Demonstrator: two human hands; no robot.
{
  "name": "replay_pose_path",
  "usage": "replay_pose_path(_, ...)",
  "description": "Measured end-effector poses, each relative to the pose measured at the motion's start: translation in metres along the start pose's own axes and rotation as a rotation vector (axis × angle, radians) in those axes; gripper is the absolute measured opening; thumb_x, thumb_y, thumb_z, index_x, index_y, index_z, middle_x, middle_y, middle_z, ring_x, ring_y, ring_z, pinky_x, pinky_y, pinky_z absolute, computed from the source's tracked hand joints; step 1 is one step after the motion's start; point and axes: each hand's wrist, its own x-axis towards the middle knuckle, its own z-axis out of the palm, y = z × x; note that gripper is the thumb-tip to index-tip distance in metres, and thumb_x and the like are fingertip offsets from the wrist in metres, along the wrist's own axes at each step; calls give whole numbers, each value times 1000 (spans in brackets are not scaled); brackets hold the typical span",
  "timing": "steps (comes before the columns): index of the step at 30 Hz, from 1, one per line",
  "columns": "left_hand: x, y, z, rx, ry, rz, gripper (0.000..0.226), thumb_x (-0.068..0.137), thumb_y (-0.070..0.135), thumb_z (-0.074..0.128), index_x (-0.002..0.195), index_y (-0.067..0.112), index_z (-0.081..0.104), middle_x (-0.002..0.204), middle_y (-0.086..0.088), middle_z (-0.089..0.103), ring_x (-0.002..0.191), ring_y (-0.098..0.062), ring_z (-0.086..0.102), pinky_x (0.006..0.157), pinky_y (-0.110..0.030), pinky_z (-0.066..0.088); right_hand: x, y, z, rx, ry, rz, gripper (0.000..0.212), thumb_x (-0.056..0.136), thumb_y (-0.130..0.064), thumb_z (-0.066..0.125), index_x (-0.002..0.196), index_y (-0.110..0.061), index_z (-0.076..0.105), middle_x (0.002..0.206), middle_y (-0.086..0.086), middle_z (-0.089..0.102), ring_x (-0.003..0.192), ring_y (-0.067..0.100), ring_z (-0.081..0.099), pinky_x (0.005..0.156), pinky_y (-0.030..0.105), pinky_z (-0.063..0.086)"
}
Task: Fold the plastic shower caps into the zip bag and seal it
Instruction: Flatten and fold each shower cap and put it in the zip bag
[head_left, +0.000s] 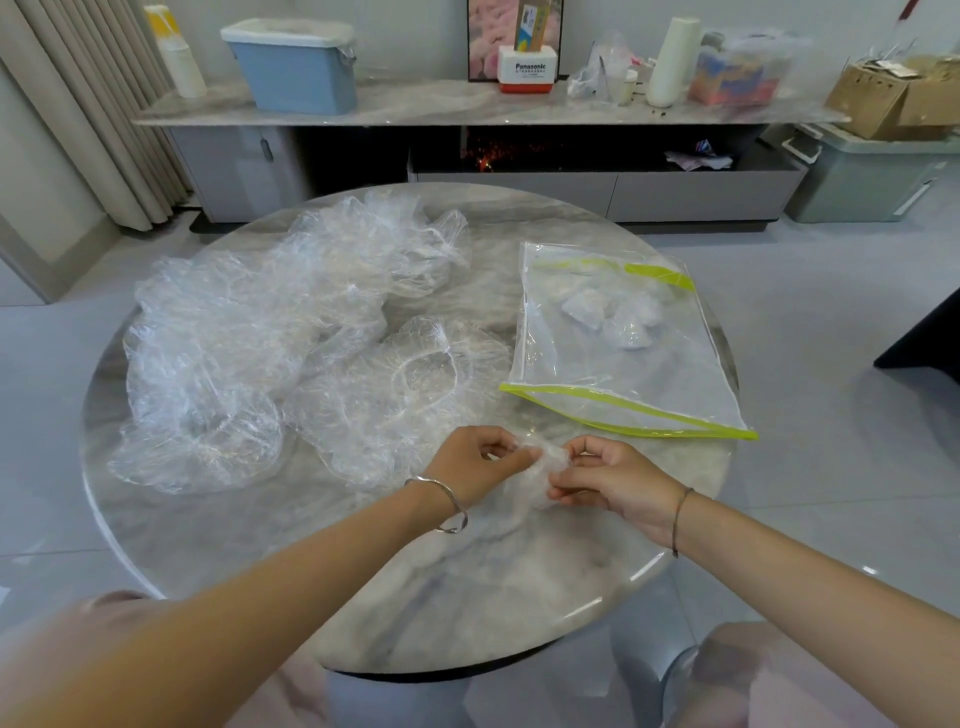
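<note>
— Left grip (475, 465) first: what has it got?

— Its fingers are curled, and thumb and fingertips pinch the left side of a small bunched-up shower cap (537, 480), low in the middle of the frame. A metal bangle (448, 505) sits on that wrist.

— And the right grip (618, 486)?

— It has the same wad from the other side. The fingers are curled in, pinching the clear plastic, so the cap is held between the two. A thin bracelet (678, 519) circles the wrist.

— Is the cap lying on the surface (467, 582)?

— It is low over the round marbled top, near its front edge. Whether it touches, I cannot tell.

— Where is the zip bag (680, 374)?

— It lies flat, right of centre, just beyond the right grip. Its near end is edged with a yellow-green zip strip (623, 410), and that mouth gapes open. Another yellow-green band shows at the far end.

— Anything inside it?

— A few folded caps (608, 317), small whitish wads lying close together in the far half of the bag.

— And to the left?

— A big heap of loose caps (234, 338) fills the left half of the surface. One spread cap (410, 384) lies between the heap and the bag, its elastic ring showing.

— What is behind it all?

— A long low cabinet (234, 171) runs across the top of the frame. It has a blue bin (296, 73) at the upper left and a cardboard box (883, 98) at the upper right.
</note>
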Motion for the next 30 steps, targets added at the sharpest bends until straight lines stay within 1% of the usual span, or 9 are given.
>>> replay_pose_path(3,18,22,-3,-101,-13,33,9,89,24,63,83,18,65,68,13,59,53,10,50,57,-4,36,-1,-8,-13,39,76,-85,24,80,11,63,80,-9,50,73,11,63,65,16,69,66,19,57)
replay_pose_path(6,49,34,-2,-22,163,149,16,92,21,56,107,19,62,100,4,65,80,1,56,75,-14,41,-1,-12,-31,-56,201,-188,26,78,12,65,77,-9,51,81,14,59,70,20,67,65,16,53)
replay_pose_path(7,60,35,1,138,180,224,25,91,20,58,116,21,59,112,2,62,94,-7,55,84,-20,40,-1,-12,-37,-118,240,-222,26,77,12,66,76,-10,52,80,12,59,70,17,63,64,14,50)
replay_pose_path(10,90,34,12,826,10,362,64,86,29,62,143,26,33,147,0,35,132,-22,33,108,-34,28,-1,-11,-49,-270,313,-322,23,76,11,64,74,-9,54,74,2,58,52,0,53,55,8,41)
replay_pose_path(13,109,38,25,1280,-87,420,62,94,40,49,148,30,20,156,3,15,140,-23,20,112,-35,17,-2,-9,-59,-306,324,-374,21,78,11,63,75,-9,55,79,3,62,52,-1,56,56,9,41)
replay_pose_path(18,113,65,35,1042,73,392,39,101,33,34,139,29,43,147,6,39,125,-23,46,93,-34,43,-1,-14,-59,-261,384,-481,27,80,12,51,84,-13,59,95,-4,67,87,6,65,76,12,47)
replay_pose_path(22,99,96,30,926,174,442,39,102,37,29,138,33,43,139,9,47,117,-19,53,81,-32,43,9,-26,-55,-492,419,-587,37,86,4,49,118,-14,56,119,-7,60,113,11,55,98,17,39)
replay_pose_path(26,82,126,28,922,229,502,40,102,38,25,136,34,45,131,6,53,111,-20,55,73,-29,38,29,-46,-61,-957,385,-373,39,96,-15,40,135,-12,43,137,7,49,124,25,45,96,27,32)
replay_pose_path(30,70,149,22,922,331,526,39,102,38,24,128,31,53,112,1,59,99,-24,57,69,-32,39,52,-51,-70,-1461,296,-64,47,101,-28,25,146,-17,26,156,4,17,145,27,4,115,36,7)
